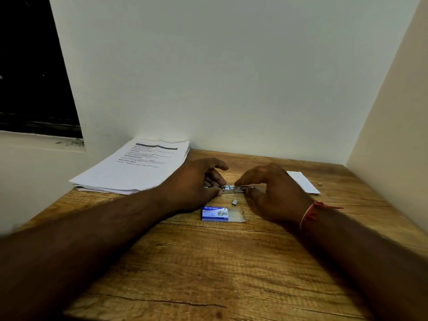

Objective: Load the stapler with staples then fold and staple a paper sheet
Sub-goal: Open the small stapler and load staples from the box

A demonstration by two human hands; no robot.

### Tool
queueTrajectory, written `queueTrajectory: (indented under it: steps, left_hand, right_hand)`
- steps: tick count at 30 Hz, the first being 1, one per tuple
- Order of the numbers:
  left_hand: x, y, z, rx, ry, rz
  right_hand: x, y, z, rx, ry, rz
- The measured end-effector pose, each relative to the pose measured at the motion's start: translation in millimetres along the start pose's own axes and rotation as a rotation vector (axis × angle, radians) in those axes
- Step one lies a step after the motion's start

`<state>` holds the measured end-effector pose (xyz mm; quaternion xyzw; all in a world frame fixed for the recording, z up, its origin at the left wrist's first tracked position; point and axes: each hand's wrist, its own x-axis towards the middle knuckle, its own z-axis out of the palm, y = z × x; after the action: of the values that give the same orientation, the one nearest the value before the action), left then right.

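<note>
The stapler point(231, 188) sits low over the middle of the counter point(208, 262), a small metal thing stretched between the two hands. The left hand point(196, 181) has its fingers curled round the left end. The right hand point(273, 193) comes down from above, with thumb and fingertips pinching the top of the right half. From where I stand I cannot tell whether the magazine is open or closed; the fingers cover too much of it.

Just beside it, on the near side, a short strip of staples point(234, 202) lies loose on the wood. A little nearer still is the blue staple box point(214, 213) with its inner tray slid partly out.

This looks like the loading step, not yet finished. To do it well, I would say the left hand should hold the base steady against the counter while the right works the top or pusher fully clear. The strip should then go in legs down and flat in the channel, without force, since these strips likely snap easily.

A stack of printed papers point(139, 167) rests at the far left against the wall. A white sheet point(303, 181) lies past the right hand, well apart from the stapler, and a tiny metal bit point(320, 184) is near its corner.
</note>
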<state>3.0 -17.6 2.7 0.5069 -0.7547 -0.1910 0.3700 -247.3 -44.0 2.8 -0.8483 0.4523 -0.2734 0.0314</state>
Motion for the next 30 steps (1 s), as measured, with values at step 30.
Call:
queueTrajectory:
  steps: [30]
  left_hand:
    - [-3,20,-37,0.137,-0.214,0.184]
  right_hand:
    - [-2,-6,-9,0.049,-0.184,-0.122]
